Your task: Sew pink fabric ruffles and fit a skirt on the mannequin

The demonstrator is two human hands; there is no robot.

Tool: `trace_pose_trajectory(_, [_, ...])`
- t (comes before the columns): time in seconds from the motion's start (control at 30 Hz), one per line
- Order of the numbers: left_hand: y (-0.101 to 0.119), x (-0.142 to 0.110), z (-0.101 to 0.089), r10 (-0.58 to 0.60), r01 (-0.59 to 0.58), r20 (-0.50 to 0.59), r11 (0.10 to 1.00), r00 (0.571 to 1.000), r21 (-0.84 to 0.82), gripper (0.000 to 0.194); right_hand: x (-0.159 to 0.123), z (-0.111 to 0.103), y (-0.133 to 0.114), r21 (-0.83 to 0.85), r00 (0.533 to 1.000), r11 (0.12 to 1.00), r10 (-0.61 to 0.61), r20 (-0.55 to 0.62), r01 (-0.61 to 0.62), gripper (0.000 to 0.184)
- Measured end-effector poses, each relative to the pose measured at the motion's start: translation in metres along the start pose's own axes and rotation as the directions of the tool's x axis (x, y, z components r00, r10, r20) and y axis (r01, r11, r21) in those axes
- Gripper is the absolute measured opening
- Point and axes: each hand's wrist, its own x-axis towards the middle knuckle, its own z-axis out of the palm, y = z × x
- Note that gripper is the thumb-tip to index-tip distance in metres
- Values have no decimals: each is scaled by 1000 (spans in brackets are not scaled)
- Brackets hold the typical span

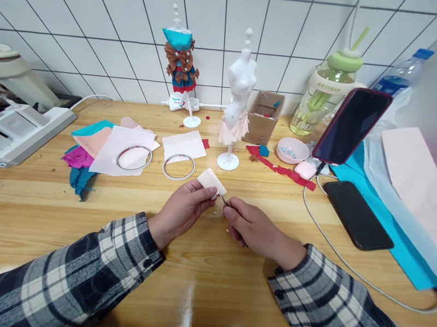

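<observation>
My left hand [183, 209] pinches a folded piece of pale pink crepe paper [211, 180] between thumb and fingers. My right hand [253, 225] is closed round small scissors [224, 200]. Their metal tips touch the paper's lower edge, while the handles are hidden in my fingers. Small scraps lie on the table just below. Beyond my hands stands a white mini mannequin [241, 81] with a pale pink ruffle [234, 129] about its hips. Behind it to the left, a second mannequin wears a blue, brown and red paper dress [180, 60].
Two silvery rings [177, 178] and coloured paper sheets [105, 159] lie to the left. A cardboard box [264, 118], a pink bead bowl [293, 151] and a red strip [279, 169] sit right of centre. Farther right are two phones [359, 214], a cable, a green-lidded bottle [324, 94] and larger sheets.
</observation>
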Motion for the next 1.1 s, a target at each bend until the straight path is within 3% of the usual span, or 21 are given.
trace_pose_trajectory(0.27, [-1,1,-2,-16,15,52,1000,999,11,14,-2,-2,-4,90,999,995,39,-5,-39,34])
trace_pose_trajectory(0.8, [-1,0,-1,-13,12,60,1000,998,21,18,1,-5,-3,-64,997,998,-21,-73,17,33])
trace_pose_trajectory(0.97, [0,-2,-1,5,-5,6,1000,1000,23,17,1,-6,-5,-122,999,993,-14,-41,9,35])
trace_pose_trajectory(1.1, [0,-1,-2,-2,2,1,1000,1000,19,17,0,-6,-4,-77,998,997,5,-55,-10,36])
